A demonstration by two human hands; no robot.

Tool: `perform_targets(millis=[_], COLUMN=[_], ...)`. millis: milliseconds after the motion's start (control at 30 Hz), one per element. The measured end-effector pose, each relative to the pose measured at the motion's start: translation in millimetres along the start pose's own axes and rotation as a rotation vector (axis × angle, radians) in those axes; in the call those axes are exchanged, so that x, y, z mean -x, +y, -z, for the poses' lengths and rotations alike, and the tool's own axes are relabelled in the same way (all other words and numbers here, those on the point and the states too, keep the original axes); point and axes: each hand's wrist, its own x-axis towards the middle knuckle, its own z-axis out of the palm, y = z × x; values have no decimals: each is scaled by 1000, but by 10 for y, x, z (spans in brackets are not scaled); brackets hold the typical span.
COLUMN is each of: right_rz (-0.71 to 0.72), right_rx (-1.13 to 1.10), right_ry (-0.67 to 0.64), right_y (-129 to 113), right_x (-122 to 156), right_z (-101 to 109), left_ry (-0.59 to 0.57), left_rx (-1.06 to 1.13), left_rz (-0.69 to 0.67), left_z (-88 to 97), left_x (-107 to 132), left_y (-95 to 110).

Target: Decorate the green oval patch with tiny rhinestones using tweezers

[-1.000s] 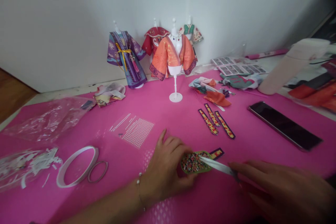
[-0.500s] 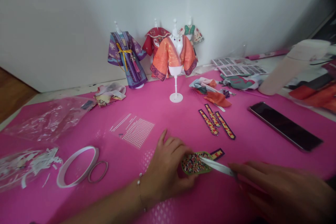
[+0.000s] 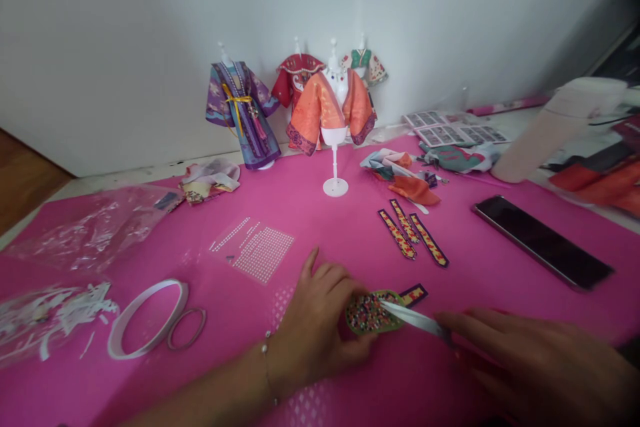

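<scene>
With thumb and fingers closed on its left rim, my left hand [image 3: 325, 310] steadies a small green tray of tiny multicoloured beads [image 3: 367, 312] on the pink mat. My right hand [image 3: 535, 353], at the lower right, grips a pair of pale metal tweezers [image 3: 417, 318]. Their points reach in among the beads at the tray's right side. Whether a bead sits between the points is too small to tell. A dark-edged patterned fabric strip [image 3: 415, 295] sticks out from behind the tray. Three similar strips [image 3: 405, 233] lie farther back.
Small mannequins in robes stand against the wall, an orange jacket [image 3: 310, 110] foremost. A sheet of stick-on pearls [image 3: 265, 252], a tape roll [image 3: 116, 333] and plastic bags [image 3: 90, 223] lie left. Fabric pieces [image 3: 413, 188], a phone [image 3: 545, 240] and a pale bottle [image 3: 540, 133] are right.
Almost nothing differs. The tweezers' points stay among the beads, and both hands keep their places.
</scene>
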Motion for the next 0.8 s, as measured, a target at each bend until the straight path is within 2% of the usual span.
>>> perform_targets(millis=[233,433,667,800], right_rz=[17,-6,24,33], right_rx=[-20,36,-8,-60], right_ry=[27,1,14,-80], right_y=[9,64,59,84], right_x=[-51,42,-14,-72], right_z=[10,-28,-5,2], left_ry=[23,22,43,78], left_rx=[-9,-42,-116,-144], left_rz=[2,33,172,242], left_z=[-19,2,-47,-112], left_x=[7,-2,-7,6], left_y=[-15,-43,-125,-167])
